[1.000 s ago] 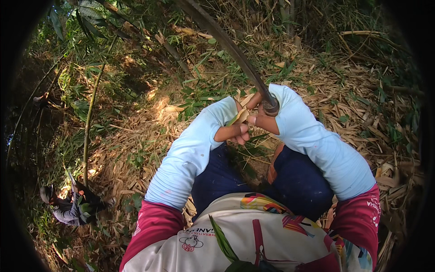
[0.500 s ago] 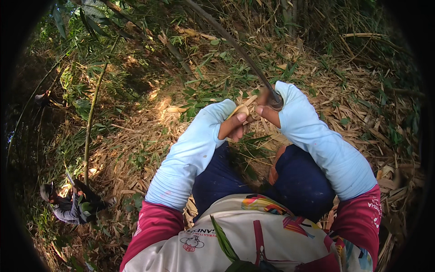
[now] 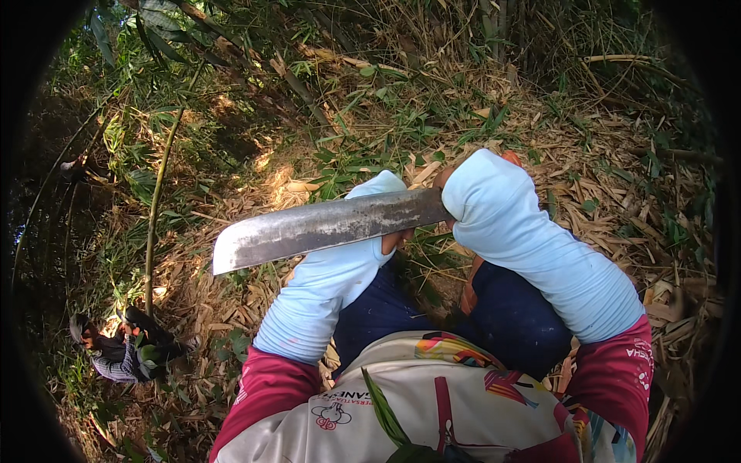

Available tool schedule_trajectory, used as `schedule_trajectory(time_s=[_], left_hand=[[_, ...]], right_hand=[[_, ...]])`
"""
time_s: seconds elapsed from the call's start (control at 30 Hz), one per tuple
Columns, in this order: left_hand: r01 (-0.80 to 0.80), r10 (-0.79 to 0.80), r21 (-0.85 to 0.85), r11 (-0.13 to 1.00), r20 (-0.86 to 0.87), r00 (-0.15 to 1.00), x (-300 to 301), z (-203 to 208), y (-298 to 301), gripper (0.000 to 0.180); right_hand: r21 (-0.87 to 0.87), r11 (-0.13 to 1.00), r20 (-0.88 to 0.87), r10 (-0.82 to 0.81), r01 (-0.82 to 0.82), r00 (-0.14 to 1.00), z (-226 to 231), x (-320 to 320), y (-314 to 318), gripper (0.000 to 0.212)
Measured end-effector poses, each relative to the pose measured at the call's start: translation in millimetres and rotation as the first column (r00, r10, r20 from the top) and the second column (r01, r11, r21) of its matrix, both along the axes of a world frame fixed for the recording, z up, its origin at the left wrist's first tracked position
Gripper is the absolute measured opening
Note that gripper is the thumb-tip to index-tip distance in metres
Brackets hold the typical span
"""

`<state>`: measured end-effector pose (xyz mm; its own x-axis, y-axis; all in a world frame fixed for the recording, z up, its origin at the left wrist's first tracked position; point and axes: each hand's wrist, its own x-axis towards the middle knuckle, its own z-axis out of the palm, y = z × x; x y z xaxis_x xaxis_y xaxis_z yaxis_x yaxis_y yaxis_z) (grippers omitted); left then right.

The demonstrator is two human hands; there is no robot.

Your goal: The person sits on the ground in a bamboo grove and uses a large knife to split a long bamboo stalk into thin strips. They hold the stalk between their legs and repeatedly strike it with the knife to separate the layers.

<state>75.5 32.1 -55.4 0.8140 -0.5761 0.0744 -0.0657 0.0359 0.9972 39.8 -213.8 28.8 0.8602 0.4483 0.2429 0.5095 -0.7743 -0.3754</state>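
Observation:
A broad machete (image 3: 332, 225) with a worn, dark-streaked blade lies across the view, its wide tip toward the left. My right hand (image 3: 444, 179) is wrapped round its handle, mostly covered by a pale blue sleeve; an orange bit of the handle end shows beyond the wrist. Behind and below the blade is my left hand (image 3: 397, 241), also in a pale blue sleeve. Its visible fingers are curled, and the blade hides whatever they hold.
Dry bamboo leaves (image 3: 602, 166) and green sprigs cover the ground. A thin bamboo stem (image 3: 158, 204) rises at the left. Beyond it, another person (image 3: 120, 351) sits at the lower left. Dense stalks (image 3: 494, 35) stand at the far side.
The machete has swung from pointing up and away to lying leftward across my left hand. My right wrist has turned over. The pale piece seen in my left fingers is now hidden.

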Motion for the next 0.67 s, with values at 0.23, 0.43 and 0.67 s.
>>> schedule_trajectory(time_s=[0.23, 0.43, 0.67], left_hand=[[-0.279, 0.102, 0.340, 0.898, 0.456, 0.884, -37.3, 46.2, -32.9, 0.014], [-0.088, 0.081, 0.033, 0.996, 0.179, 0.980, -10.5, -4.9, -10.4, 0.014], [-0.372, -0.089, 0.631, 0.681, 0.575, 0.813, -13.2, 30.1, -24.7, 0.028]], right_hand=[[-0.032, 0.998, -0.033, -0.057, 0.055, 0.998, 0.5, -0.1, -1.8, 0.022], [-0.153, 0.983, -0.117, -0.120, 0.101, 0.986, 12.5, 13.0, 0.4, 0.029], [-0.265, 0.949, -0.210, -0.232, 0.173, 0.950, 22.8, 23.0, -7.3, 0.030]])
